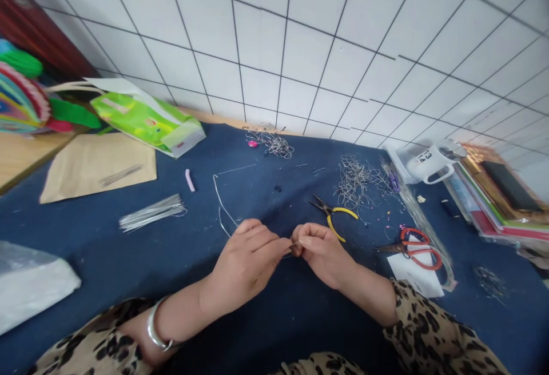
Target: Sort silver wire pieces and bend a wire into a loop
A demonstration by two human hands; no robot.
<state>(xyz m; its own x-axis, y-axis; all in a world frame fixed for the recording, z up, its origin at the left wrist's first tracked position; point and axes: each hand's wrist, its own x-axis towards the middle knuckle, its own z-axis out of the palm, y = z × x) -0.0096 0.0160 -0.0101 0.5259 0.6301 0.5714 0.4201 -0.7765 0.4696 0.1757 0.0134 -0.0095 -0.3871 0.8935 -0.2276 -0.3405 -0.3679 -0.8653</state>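
Note:
Thin silvery wire [221, 199] runs out from behind my left hand [251, 255], with bent ends rising to the upper left over the dark cloth. My left hand is closed on this wire, thumb and forefinger pinched toward the right. Fingertip to fingertip with it, my right hand [321, 251] pinches a short stretch of the same wire showing between the two hands. The fingers hide most of what is gripped. Just beyond my right hand lie pliers [329, 211] with yellow handles, jaws to the upper left.
A bundle of straight wires [152, 213] lies left, near a brown envelope [100, 169]. Tangled wire [354, 180] sits right of the pliers, another wire heap [274, 142] by the wall. Red-handled scissors [414, 247] rest on white paper [414, 275]. A white mug [429, 163] stands far right.

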